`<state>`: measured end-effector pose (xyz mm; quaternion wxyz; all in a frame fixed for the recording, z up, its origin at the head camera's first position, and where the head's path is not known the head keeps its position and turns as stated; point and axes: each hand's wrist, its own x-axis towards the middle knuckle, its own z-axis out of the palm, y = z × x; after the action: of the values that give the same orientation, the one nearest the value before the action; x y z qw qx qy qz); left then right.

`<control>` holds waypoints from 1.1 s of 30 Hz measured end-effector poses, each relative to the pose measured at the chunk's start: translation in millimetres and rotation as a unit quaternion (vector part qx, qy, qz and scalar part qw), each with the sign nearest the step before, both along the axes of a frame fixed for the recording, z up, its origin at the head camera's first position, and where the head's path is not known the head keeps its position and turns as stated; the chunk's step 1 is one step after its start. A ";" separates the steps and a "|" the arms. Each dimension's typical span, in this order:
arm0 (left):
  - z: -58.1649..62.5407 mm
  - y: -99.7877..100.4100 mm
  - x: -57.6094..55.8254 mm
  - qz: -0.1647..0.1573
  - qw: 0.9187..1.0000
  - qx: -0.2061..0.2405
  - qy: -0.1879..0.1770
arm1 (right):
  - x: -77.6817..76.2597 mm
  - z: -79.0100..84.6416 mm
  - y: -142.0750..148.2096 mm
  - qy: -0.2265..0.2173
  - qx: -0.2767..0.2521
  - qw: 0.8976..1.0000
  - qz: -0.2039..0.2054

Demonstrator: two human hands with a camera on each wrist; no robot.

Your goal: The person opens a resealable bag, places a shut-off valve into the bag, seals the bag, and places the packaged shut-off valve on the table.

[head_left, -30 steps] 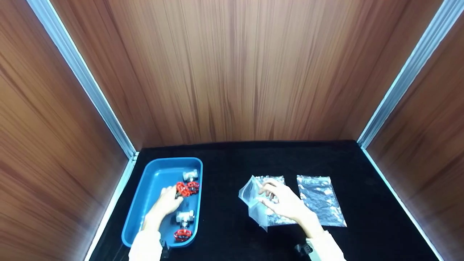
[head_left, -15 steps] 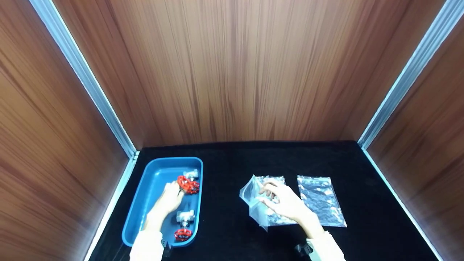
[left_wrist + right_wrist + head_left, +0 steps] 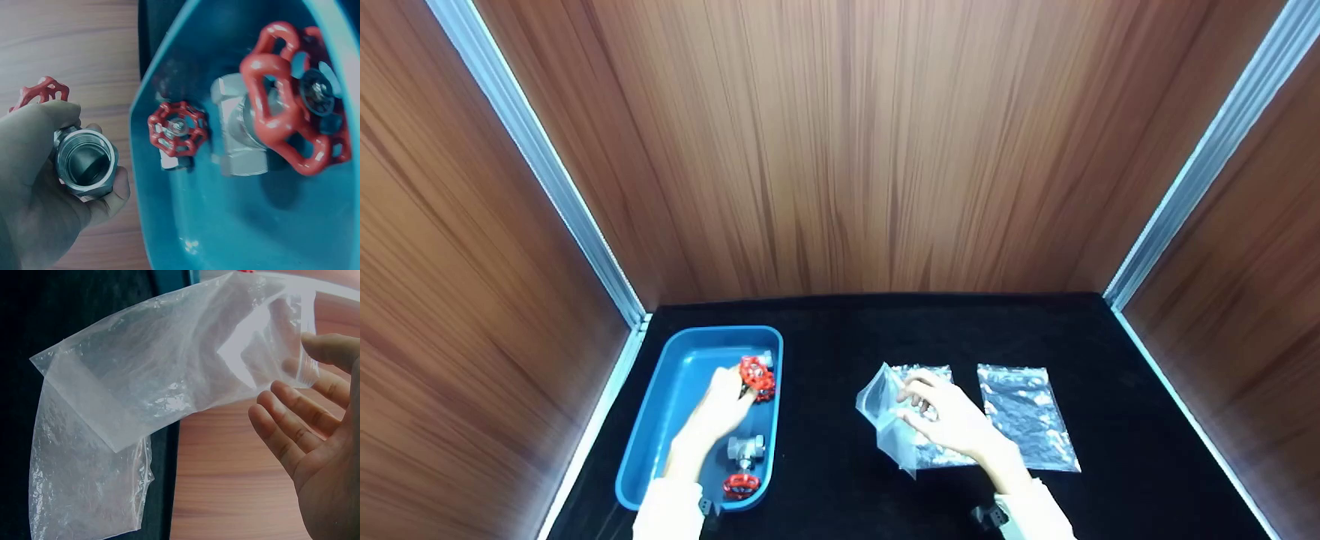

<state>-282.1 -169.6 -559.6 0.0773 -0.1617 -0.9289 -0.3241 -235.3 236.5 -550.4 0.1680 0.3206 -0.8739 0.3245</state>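
My left hand [image 3: 718, 409] grips a metal valve with a red handwheel [image 3: 755, 373] over the right side of the blue tray [image 3: 641, 420]. In the left wrist view, thumb and fingers wrap the valve's body [image 3: 86, 160], its threaded opening facing the camera. Another valve [image 3: 745, 448] lies nearer the tray's front, and one more, with a red handwheel [image 3: 177, 129], shows behind. Held up by its zip edge, a clear plastic bag [image 3: 169, 371] is pinched between the thumb and index finger of my right hand [image 3: 949, 420]; the other fingers are spread apart.
Beneath the held bag lies a second clear bag [image 3: 93, 461] on the black cloth [image 3: 825, 337]. A third clear bag [image 3: 1027, 420] lies flat farther right. Wood-grain panels [image 3: 847, 150] enclose the back and both sides, with metal corner posts [image 3: 1200, 150].
My left hand has moved slightly forward and to the right with the valve, whose handwheel now overlaps the other valve at the back. The right hand and its bag have stayed in place.
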 end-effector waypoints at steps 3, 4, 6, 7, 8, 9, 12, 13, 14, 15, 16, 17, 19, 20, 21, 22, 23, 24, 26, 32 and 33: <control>5.8 4.4 3.6 0.000 1.000 0.007 -0.020 | 0.0 -0.2 -1.6 0.005 0.003 1.000 -0.006; 7.6 5.9 4.5 0.003 0.999 0.009 -0.032 | -0.2 -0.5 -1.7 0.006 0.004 1.000 -0.008; 10.6 9.2 6.2 0.011 0.998 0.014 -0.055 | -0.4 -0.8 -1.8 0.006 0.004 1.000 -0.010; 11.4 10.7 6.1 0.009 0.998 0.016 -0.053 | -0.6 -1.2 -1.8 0.005 0.005 1.000 -0.011; 12.1 12.2 6.4 0.009 0.999 0.017 -0.050 | -0.6 -1.3 -1.7 0.004 0.006 1.000 -0.011; 12.9 13.5 6.3 0.007 0.999 0.021 -0.045 | -0.7 -1.4 -1.8 0.004 0.006 1.000 -0.011; 15.3 16.5 7.3 -0.003 0.999 0.028 -0.036 | -0.9 -1.9 -2.5 0.006 0.005 1.000 -0.009; 16.3 17.4 8.0 -0.005 0.999 0.030 -0.035 | -1.0 -1.9 -2.8 0.007 0.004 1.000 -0.007; 17.7 18.3 9.1 -0.005 0.999 0.032 -0.041 | -1.1 -2.1 -3.1 0.008 0.003 1.000 -0.006; 18.8 19.2 9.8 -0.007 0.999 0.034 -0.041 | -1.1 -2.2 -3.4 0.009 0.002 1.000 -0.005; 19.7 20.2 10.6 -0.008 0.999 0.034 -0.041 | -1.2 -2.3 -3.5 0.008 0.001 1.000 -0.003; 20.8 21.3 11.2 -0.011 0.999 0.034 -0.034 | -1.2 -2.2 -3.6 0.008 0.000 1.000 -0.002; 21.9 24.1 11.5 -0.013 0.999 0.037 -0.019 | -1.1 -2.4 -3.6 0.004 0.000 1.000 -0.002; 22.6 25.3 11.8 -0.015 0.999 0.036 -0.012 | -0.9 -2.3 -3.6 0.003 0.001 1.000 -0.001; 23.2 26.5 12.4 -0.016 0.999 0.035 -0.006 | -0.7 -2.2 -3.6 0.003 0.001 1.000 0.000; 24.0 27.7 12.9 -0.016 0.999 0.035 -0.002 | -0.6 -2.1 -3.6 0.004 0.001 1.000 0.001; 24.8 28.9 13.4 -0.018 0.999 0.036 0.002 | -0.5 -2.2 -3.5 0.005 0.000 1.000 0.002; 25.6 30.1 13.8 -0.020 0.999 0.038 0.002 | -0.5 -2.3 -3.5 0.006 0.000 1.000 0.003; 27.0 32.2 14.0 -0.027 0.999 0.043 0.008 | -0.4 -2.2 -3.6 0.008 0.000 1.000 0.005; 28.7 38.6 11.0 -0.038 0.998 0.058 -0.005 | -0.8 -2.2 -4.3 0.017 0.003 1.000 0.006; 29.1 39.7 10.4 -0.037 0.998 0.058 -0.009 | -0.9 -2.1 -4.4 0.017 0.004 1.000 0.005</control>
<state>-271.7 -129.9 -530.5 0.0656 -0.1885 -0.9027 -0.3813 -236.2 232.1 -552.5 0.1804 0.3307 -0.8706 0.3166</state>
